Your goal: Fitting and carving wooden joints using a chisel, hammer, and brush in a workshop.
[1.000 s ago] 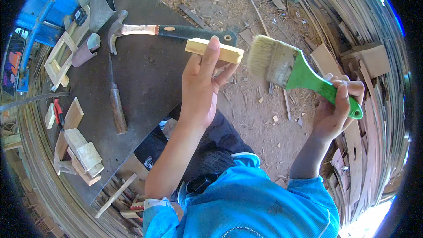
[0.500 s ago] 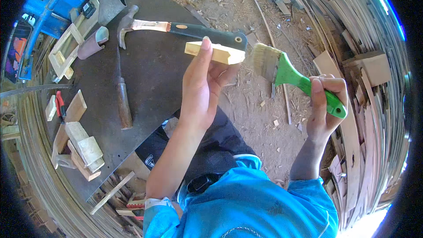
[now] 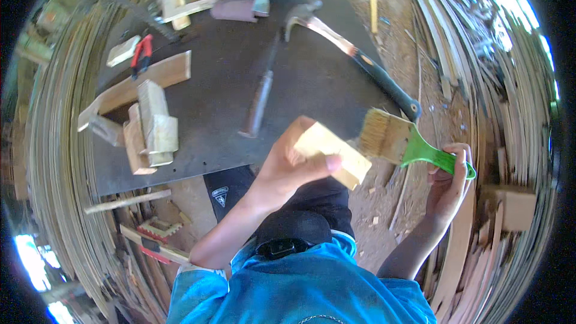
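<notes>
The wood block (image 3: 329, 150) is sitting lower and rolled over since the earlier frame, its broad pale face now showing, and the brush (image 3: 409, 143) is riding lower with it. The whole view is swinging too, so the tabletop items are showing further right.

Left hand (image 3: 282, 168) is gripping the block, thumb pressing across the near face, other fingers mostly hiding behind. Right hand (image 3: 449, 192) is closing round the green handle, bristles pointing left toward the block. Bristles are hovering just beside the block's right end; cannot tell if they are touching. So a fresh face is being presented while the brush is staying close.

Beyond the left hand, on the dark tabletop (image 3: 216, 108), a wooden-handled tool (image 3: 259, 105) is lying, slightly blurred. Above both hands, the hammer (image 3: 384, 81) is slanting down toward the brush. Well left of the left hand, red-handled pliers (image 3: 142, 54) and pale wood pieces (image 3: 157, 120) are resting. Right of the right hand, wood strips are piling up along the rim.
</notes>
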A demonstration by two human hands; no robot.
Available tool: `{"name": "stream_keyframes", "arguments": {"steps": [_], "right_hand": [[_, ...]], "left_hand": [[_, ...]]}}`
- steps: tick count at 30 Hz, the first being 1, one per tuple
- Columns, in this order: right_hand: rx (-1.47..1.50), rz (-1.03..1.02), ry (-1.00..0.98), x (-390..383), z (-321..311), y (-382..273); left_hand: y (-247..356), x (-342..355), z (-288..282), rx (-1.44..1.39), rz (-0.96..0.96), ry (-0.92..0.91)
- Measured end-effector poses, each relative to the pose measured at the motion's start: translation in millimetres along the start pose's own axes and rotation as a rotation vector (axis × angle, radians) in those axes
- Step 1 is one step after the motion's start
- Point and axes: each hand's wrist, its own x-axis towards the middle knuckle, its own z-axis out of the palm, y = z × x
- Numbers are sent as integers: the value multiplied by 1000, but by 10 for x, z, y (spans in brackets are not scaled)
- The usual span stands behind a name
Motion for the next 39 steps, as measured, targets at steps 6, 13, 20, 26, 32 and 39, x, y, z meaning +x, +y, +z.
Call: {"name": "stream_keyframes", "arguments": {"steps": [6, 13, 20, 26, 32, 39], "right_hand": [[14, 101, -592, 225, 1039, 33], [2, -128, -621, -11, 1794, 3], [-604, -400, -591, -277, 1992, 150], [-1046, -509, -603, -384, 2434, 82], [-892, -443, -623, -202, 2206, 226], [-81, 81, -695, -53, 1426, 150]], "left_hand": [[247, -529, -306, 104, -34, 169], [276, -807, -552, 165, 173, 273], [334, -918, -763, 9, 116, 363], [226, -876, -771, -312, 222, 432], [287, -803, -684, -175, 224, 411], [337, -405, -759, 271, 366, 374]]}}
